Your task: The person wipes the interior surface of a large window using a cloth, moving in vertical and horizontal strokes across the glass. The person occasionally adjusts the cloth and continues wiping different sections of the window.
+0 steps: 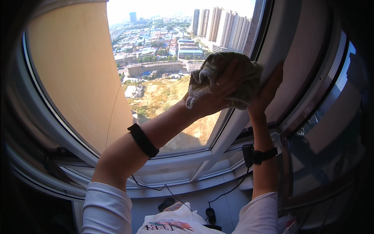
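A crumpled, greyish-green cloth point(229, 76) is bunched in front of the window glass point(163, 96), against the right side of the pane near its frame. My left hand point(217, 95) is on the cloth, palm towards it, with fingers partly hidden in its folds. Just right of the cloth, my right hand point(267, 90) rests at the pale window frame post point(274, 52), fingers pointing up. Whether its thumb side also touches the cloth is hard to tell. Black straps circle both forearms, and the right one carries a small dark box with a cable.
Beneath the pane run a white lower frame rail point(181, 162) and a curved sill point(163, 191). Thin black cables hang down to the tiled floor point(225, 201). Another window panel point(324, 140) stands at the right. Outside are a beige wall point(76, 67) and distant tower blocks point(225, 27).
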Action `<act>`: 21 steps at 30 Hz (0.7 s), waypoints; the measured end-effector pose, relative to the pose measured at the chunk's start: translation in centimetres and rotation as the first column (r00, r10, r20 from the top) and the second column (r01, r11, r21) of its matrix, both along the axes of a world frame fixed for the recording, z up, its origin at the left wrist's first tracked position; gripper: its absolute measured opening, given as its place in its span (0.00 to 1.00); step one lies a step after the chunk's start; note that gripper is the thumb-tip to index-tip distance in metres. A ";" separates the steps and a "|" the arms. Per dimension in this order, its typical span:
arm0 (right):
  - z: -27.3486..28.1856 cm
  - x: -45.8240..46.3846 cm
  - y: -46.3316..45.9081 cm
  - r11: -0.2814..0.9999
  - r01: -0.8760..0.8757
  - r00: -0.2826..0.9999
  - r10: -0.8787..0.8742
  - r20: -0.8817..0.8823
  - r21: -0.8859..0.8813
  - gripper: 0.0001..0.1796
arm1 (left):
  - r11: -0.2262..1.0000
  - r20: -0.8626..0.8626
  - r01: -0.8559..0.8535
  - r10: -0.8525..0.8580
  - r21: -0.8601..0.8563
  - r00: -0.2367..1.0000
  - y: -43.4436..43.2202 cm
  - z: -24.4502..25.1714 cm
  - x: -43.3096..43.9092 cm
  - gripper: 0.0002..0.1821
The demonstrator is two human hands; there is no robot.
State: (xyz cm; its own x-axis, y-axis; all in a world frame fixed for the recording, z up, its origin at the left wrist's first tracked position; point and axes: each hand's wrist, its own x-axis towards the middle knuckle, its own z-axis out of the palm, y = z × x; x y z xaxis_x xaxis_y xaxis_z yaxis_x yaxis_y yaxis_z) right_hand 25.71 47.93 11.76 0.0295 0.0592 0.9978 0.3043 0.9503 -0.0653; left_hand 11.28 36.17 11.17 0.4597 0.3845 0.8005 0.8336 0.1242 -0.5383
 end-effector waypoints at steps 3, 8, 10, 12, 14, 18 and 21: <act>-0.6 -0.5 -0.4 0.995 0.024 1.000 -0.023 0.006 -0.094 0.49 | 0.905 -0.411 -0.425 0.389 0.003 0.824 -2.4 -6.2 -1.6 0.34; -0.6 -0.1 0.6 0.997 0.067 0.998 -0.066 0.017 -0.050 0.49 | 0.943 -0.411 -0.243 0.133 -0.228 0.902 -8.0 -3.8 -5.2 0.35; -0.8 0.5 0.9 0.994 0.075 0.997 -0.074 0.017 -0.076 0.48 | 0.958 -0.302 -0.257 0.209 -0.127 0.930 -8.7 2.0 -6.6 0.45; -0.7 1.4 0.8 0.990 0.095 0.995 -0.093 0.023 -0.103 0.48 | 0.997 -0.223 -0.061 0.072 0.053 0.972 -9.5 8.8 -9.1 0.46; -0.6 0.5 0.0 0.992 0.054 0.999 -0.053 0.009 -0.111 0.47 | 0.957 -0.224 -0.160 0.216 0.243 0.950 -13.9 15.3 -14.5 0.41; -0.7 1.0 0.2 0.987 0.110 0.994 -0.107 0.039 -0.115 0.47 | 0.880 -0.032 -0.210 0.247 0.426 0.969 -16.3 19.5 -19.5 0.38; -0.7 0.8 -0.3 0.986 0.094 0.996 -0.092 0.021 -0.135 0.45 | 0.841 0.061 -0.264 0.268 0.473 0.962 -16.0 18.1 -17.6 0.37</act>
State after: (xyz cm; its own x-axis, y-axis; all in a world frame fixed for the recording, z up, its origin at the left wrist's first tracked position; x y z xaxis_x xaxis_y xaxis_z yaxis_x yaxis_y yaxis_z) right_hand 26.50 47.66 11.11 0.0269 0.1918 0.9811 0.3926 0.9005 -0.1869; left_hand -6.28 20.13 29.23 0.4006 0.0696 0.9136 0.7283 0.5809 -0.3636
